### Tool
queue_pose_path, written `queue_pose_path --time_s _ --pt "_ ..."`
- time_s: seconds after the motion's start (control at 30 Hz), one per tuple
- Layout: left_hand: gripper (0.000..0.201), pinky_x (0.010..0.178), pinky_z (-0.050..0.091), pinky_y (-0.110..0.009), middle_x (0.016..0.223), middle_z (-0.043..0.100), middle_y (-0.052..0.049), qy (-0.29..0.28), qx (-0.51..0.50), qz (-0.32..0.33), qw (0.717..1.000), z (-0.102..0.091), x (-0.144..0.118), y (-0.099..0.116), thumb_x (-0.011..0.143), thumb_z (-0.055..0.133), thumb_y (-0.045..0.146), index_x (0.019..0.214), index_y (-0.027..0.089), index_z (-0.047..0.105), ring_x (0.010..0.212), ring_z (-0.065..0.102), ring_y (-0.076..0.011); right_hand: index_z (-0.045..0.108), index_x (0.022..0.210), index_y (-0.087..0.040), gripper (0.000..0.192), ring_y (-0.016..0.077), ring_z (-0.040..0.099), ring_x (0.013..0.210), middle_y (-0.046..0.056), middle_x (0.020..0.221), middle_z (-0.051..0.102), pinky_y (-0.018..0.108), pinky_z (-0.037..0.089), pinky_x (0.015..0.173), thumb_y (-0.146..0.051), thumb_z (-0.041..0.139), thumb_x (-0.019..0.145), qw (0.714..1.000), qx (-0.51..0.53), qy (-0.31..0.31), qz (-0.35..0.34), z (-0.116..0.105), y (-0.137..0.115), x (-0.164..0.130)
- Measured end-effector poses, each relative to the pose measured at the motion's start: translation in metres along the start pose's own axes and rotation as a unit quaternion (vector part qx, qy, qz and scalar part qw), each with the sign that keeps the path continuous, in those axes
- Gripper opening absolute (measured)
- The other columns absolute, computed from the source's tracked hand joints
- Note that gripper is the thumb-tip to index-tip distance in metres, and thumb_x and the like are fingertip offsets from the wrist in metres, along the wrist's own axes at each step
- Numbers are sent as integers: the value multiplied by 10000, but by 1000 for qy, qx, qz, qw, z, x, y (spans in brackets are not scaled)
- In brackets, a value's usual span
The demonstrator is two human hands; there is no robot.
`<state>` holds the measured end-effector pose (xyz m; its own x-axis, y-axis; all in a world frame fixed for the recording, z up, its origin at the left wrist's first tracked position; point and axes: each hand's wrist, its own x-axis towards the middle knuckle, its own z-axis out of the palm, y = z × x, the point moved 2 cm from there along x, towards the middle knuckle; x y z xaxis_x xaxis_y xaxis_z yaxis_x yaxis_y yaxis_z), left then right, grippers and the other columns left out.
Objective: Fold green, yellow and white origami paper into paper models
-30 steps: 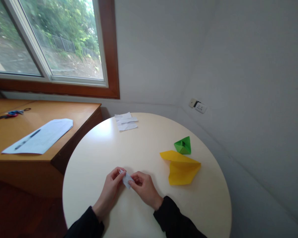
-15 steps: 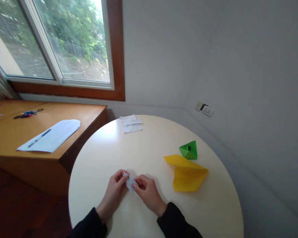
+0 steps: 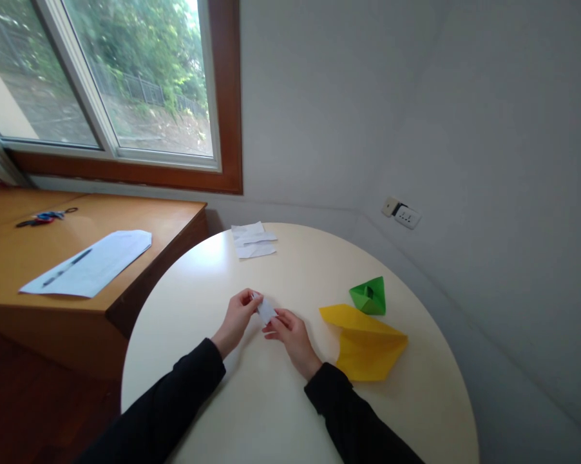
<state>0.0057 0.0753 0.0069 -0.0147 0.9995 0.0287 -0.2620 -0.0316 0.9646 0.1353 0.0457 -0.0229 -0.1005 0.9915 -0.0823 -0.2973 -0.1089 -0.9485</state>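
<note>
A small folded piece of white paper (image 3: 266,310) is held between my two hands over the round table. Its upper left end is pinched by the thumb and fingers of my left hand (image 3: 241,316). At the lower right end, my right hand (image 3: 291,334) grips it between thumb and fingertips, the other fingers curled loosely below. To the right lies a yellow folded paper plane (image 3: 370,348), close to my right forearm. Just behind it sits a green folded paper boat (image 3: 369,298).
White paper pieces (image 3: 253,241) lie at the far edge of the round cream table (image 3: 252,412). On the wooden desk (image 3: 169,222) at left are white sheets (image 3: 111,254) with a pen (image 3: 68,267) on top, and scissors (image 3: 49,217). A wall socket (image 3: 407,216) is at right.
Both hands have moved forward, away from my body, carrying the folded white paper with them. More of both dark sleeves shows. The camera view has shifted slightly.
</note>
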Motion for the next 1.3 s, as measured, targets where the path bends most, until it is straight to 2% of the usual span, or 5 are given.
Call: queue_pose_path --time_s 0.27,0.43,0.53,0.73,1.3 --pt "270 545 347 -219 564 524 34 -5 -39 -17 999 3 18 -25 618 723 359 610 149 553 543 455 -91 567 911 -148 328 131 592 586 17 702 623 277 501 556 -345 672 672 998 -14 47 -31 -7 -1 11" --pt "266 558 356 -220 583 540 26 -2 -32 -25 999 1 15 -26 636 721 370 632 148 574 563 469 -97 529 924 -194 257 91 463 547 -69 611 443 205 407 504 -248 623 691 969 -147 126 -156 -8 -10 2" --pt "251 575 369 -224 595 553 16 -12 -26 -25 999 4 14 -24 651 714 369 650 141 609 582 478 -102 528 845 -194 124 88 408 509 -78 566 383 201 368 483 -246 569 740 952 -216 111 -187 -6 -11 -3" --pt "260 625 399 -231 665 603 -13 -31 -65 -57 996 7 10 -22 652 715 383 709 134 671 640 514 -117 520 818 -186 104 140 553 667 11 741 564 254 452 603 -262 550 753 957 -238 66 -156 -6 -5 0" --pt "151 650 414 -224 662 565 -12 -82 -134 -58 986 9 6 -18 675 681 277 646 138 630 664 517 -118 409 1051 -226 307 144 612 708 -11 800 561 277 477 629 -308 557 795 984 -128 54 -113 -8 -1 3"
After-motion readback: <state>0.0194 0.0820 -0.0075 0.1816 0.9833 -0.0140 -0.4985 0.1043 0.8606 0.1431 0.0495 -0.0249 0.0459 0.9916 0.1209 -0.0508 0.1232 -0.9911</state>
